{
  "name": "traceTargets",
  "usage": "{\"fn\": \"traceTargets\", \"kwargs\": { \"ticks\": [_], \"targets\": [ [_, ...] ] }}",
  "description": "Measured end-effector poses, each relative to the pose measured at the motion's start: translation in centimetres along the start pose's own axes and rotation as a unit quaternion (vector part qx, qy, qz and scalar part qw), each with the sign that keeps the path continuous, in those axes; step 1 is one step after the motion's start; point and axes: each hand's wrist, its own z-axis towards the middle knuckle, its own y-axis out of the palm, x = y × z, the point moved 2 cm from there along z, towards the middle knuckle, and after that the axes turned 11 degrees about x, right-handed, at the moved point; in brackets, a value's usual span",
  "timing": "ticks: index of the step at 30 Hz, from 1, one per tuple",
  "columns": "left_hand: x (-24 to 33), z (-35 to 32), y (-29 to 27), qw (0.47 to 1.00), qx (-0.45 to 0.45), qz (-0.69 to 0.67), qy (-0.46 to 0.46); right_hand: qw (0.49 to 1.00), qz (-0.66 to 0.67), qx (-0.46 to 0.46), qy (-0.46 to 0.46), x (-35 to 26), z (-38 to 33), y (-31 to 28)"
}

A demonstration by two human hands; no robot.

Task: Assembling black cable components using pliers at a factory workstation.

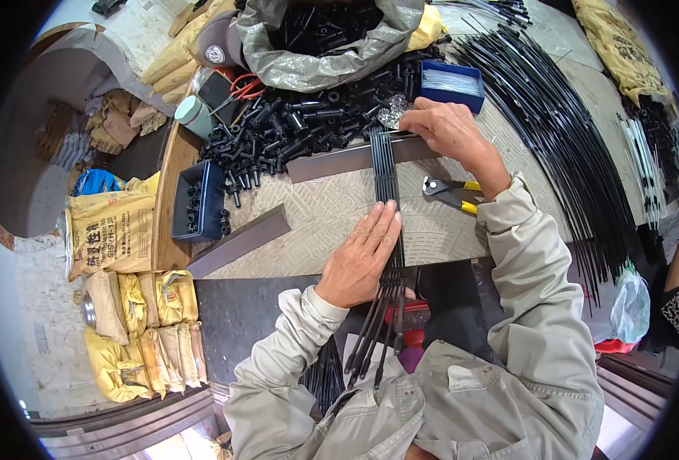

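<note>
A bunch of thin black rods [386, 176] lies side by side across the patterned worktable [316, 215], their far ends butted against a grey metal bar [332, 162]. My left hand [359, 257] lies flat on the rods near the table's front edge, fingers together, pressing them down. My right hand [441, 126] rests on the far ends of the rods at the bar, fingers curled over them. The near ends of the rods [374, 337] hang off the table toward my lap.
A heap of short black plastic parts [301, 123] spills from a grey sack [316, 46] at the back. Yellow-handled cutters [451, 192] lie right of the rods. A blue box [451, 83], a dark tray [199, 201], a second grey bar [240, 241], long black rods [562, 130] and yellow sacks [136, 307] surround the table.
</note>
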Motion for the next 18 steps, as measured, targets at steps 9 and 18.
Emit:
{"fn": "traceTargets", "kwargs": {
  "ticks": [9, 18],
  "targets": [
    [-0.17, -0.17, 0.22, 1.000, -0.015, 0.011, 0.010, 1.000, -0.007, -0.019, 0.019, -0.23, -0.39, 0.11],
    [-0.02, -0.10, 0.07, 1.000, -0.009, -0.002, 0.016, 1.000, 0.007, -0.012, 0.021, -0.42, -0.23, 0.33]
  ]
}}
